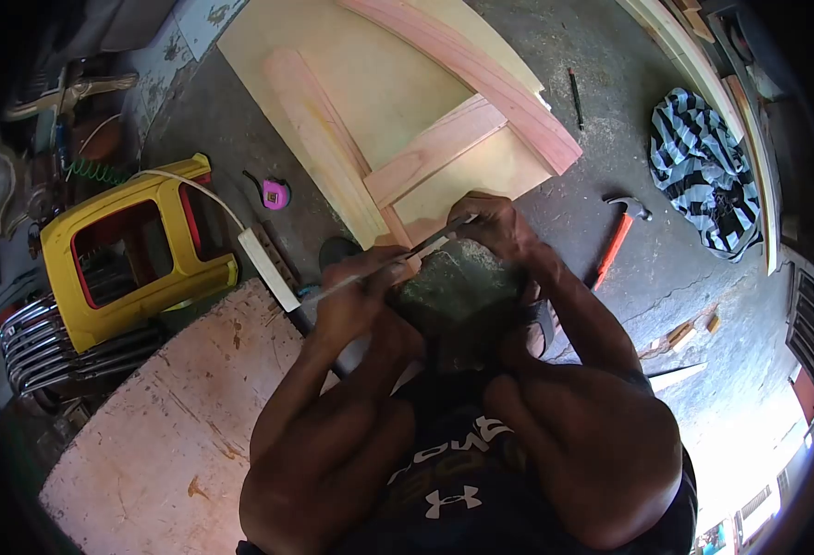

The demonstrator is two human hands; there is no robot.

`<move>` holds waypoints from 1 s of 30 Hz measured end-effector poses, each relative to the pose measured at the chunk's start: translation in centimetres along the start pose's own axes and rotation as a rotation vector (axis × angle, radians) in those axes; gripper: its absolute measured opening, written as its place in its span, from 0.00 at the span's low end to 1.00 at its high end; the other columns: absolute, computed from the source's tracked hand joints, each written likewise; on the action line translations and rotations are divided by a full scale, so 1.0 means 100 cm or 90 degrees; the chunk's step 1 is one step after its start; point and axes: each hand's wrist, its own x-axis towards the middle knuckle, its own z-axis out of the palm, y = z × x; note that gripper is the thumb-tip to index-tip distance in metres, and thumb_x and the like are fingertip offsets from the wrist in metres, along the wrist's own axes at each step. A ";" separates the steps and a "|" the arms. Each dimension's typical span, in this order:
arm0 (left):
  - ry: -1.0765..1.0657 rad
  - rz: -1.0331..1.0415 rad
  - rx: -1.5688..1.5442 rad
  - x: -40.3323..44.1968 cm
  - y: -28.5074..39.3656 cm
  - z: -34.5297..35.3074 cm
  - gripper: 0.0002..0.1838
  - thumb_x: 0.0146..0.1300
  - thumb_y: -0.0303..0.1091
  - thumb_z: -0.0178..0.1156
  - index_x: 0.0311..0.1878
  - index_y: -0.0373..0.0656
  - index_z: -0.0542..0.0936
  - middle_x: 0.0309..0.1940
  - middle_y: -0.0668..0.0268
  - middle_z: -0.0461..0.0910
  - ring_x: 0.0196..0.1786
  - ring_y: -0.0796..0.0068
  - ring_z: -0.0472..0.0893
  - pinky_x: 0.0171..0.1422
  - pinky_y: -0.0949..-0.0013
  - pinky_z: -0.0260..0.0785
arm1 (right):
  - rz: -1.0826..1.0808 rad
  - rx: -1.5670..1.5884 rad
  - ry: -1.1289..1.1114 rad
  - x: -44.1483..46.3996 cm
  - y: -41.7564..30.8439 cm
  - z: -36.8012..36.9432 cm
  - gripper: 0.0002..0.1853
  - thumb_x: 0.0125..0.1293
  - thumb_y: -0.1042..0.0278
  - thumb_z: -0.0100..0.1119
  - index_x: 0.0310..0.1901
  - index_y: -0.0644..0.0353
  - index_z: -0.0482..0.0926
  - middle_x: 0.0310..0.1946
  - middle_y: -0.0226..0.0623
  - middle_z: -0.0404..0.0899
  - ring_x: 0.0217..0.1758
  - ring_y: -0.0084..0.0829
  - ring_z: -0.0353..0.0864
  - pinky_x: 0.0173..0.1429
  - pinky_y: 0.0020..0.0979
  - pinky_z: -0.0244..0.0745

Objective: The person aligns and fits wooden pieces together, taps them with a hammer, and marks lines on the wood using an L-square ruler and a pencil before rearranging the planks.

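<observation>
Both my hands are closed on a thin, dark and pale strip-like tool (425, 242), which lies slantwise between them. My left hand (361, 277) wraps round its lower left part, and a pale end sticks out past the fingers. My right hand (490, 225) grips the upper right end. Just beyond them is a wooden frame of pinkish boards: a left board (310, 116), a crosspiece (439, 148) and a long curved board (481, 74). The frame rests on a light plywood sheet (388, 74). What the tool is I cannot make out.
A hammer (613, 245), a checkered cloth (703, 171) and a dark pencil-like stick (576, 97) lie right. A pink tape measure (275, 193), a power strip (268, 268), a yellow plastic frame (129, 259) and a worn board (176, 416) are left. Long boards (693, 65) line the right.
</observation>
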 end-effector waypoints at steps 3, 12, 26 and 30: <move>-0.034 0.005 0.050 -0.006 0.012 0.012 0.14 0.70 0.27 0.63 0.56 0.35 0.85 0.46 0.49 0.89 0.46 0.59 0.90 0.52 0.64 0.80 | -0.066 -0.135 -0.003 -0.003 0.007 -0.006 0.09 0.57 0.76 0.75 0.40 0.58 0.87 0.36 0.35 0.86 0.42 0.37 0.85 0.49 0.38 0.79; -0.080 0.039 0.122 -0.024 0.014 0.026 0.15 0.63 0.22 0.64 0.54 0.37 0.84 0.44 0.51 0.86 0.45 0.49 0.88 0.51 0.56 0.81 | -0.194 -0.253 -0.004 -0.016 0.015 -0.021 0.09 0.59 0.73 0.72 0.42 0.60 0.87 0.39 0.37 0.86 0.46 0.42 0.82 0.56 0.40 0.77; -0.079 0.156 0.241 -0.021 -0.038 0.021 0.18 0.58 0.24 0.61 0.53 0.41 0.82 0.45 0.56 0.84 0.53 0.51 0.82 0.62 0.57 0.74 | -0.190 -0.318 0.041 -0.032 0.033 -0.006 0.11 0.58 0.74 0.72 0.44 0.58 0.87 0.41 0.36 0.87 0.49 0.41 0.82 0.60 0.39 0.76; -0.076 0.149 0.267 -0.017 -0.044 0.021 0.17 0.59 0.24 0.60 0.53 0.37 0.81 0.51 0.54 0.81 0.57 0.50 0.80 0.65 0.56 0.73 | -0.180 -0.328 0.044 -0.033 0.032 -0.003 0.11 0.58 0.75 0.72 0.44 0.60 0.87 0.43 0.36 0.87 0.51 0.41 0.81 0.60 0.39 0.75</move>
